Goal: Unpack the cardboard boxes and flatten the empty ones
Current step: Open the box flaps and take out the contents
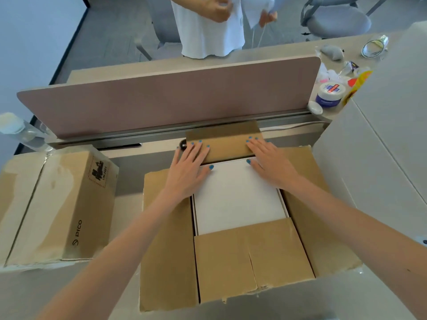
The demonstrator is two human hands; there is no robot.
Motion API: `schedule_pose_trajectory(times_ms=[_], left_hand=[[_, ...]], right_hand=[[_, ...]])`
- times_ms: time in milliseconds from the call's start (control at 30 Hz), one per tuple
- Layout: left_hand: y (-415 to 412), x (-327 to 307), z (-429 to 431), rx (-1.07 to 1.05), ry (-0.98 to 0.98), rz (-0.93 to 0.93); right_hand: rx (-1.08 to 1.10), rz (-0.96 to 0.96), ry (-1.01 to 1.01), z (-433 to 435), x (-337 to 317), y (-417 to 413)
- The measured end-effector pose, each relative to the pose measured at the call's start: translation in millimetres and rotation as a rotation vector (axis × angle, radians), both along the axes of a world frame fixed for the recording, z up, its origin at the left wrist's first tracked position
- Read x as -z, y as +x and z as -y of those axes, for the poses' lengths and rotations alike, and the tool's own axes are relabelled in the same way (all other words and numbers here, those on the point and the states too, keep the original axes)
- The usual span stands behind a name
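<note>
We had the open cardboard box [168, 239] at the centre of the desk [129, 172], with its four flaps spread outward. The near flap [251, 257], at 6 o'clock, showed a split running down its middle. Inside the box lay a white inner box [238, 197], its top face bare and level with the opening.

Our left hand [189, 172] lay flat at 11 o'clock of the opening, fingers straight and spread. The fingertips rested on the far flap [227, 144] and the thumb touched the corner of the white inner box. Our right hand [270, 162] lay flat at 1 o'clock in the same way, fingers straight on the far flap and thumb at the white box's far edge. Neither hand gripped anything.

At 9 o'clock, just beside the open box but apart from it, stood a second cardboard box [57, 209], closed and taped, with "PICO" printed on its side.

A pinkish divider panel [166, 100] ran across the desk at 12 o'clock, just past the far flap. Beyond it stood another person in a white shirt [208, 26], with a grey chair [337, 21] at 1 o'clock. At 2 o'clock a white-lidded jar [329, 92] and a roll of clear tape [372, 48] sat among small clutter.
</note>
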State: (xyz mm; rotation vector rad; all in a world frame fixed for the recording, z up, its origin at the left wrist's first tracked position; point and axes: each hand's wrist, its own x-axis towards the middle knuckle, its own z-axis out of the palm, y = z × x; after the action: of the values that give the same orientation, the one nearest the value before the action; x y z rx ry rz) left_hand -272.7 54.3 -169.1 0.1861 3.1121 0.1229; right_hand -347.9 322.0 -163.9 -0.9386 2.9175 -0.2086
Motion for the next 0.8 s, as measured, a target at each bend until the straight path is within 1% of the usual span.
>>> schedule_pose_trajectory(times_ms=[100, 200, 333, 500, 600, 700, 800], left_hand=[[5.2, 8.5, -0.3, -0.023, 0.104, 0.029], [2.7, 10.2, -2.0, -0.038, 0.184, 0.014], [0.7, 13.4, -0.9, -0.043, 0.238, 0.018], [7.1, 7.5, -1.3, -0.01, 0.173, 0.021], [25.2, 2.7, -1.6, 0.012, 0.113, -0.025], [54.4, -0.8, -9.5, 0.044, 0.084, -0.033], [93.2, -5.4, -24.3, 0.078, 0.08, -0.013]], right_hand=[[0.008, -0.016, -0.049, -2.3, 12.3, 5.6], [0.036, -0.061, -0.132, 0.2, 16.2, 6.4], [0.038, -0.088, -0.128, 1.1, 20.0, 6.1], [0.021, -0.044, -0.052, -0.5, 14.0, 10.6], [0.025, 0.001, 0.002, -3.8, 8.9, 20.4], [-0.013, 0.069, -0.033, -14.8, 5.0, 46.7], [-0.088, 0.094, -0.095, -32.0, 0.4, 81.6]])
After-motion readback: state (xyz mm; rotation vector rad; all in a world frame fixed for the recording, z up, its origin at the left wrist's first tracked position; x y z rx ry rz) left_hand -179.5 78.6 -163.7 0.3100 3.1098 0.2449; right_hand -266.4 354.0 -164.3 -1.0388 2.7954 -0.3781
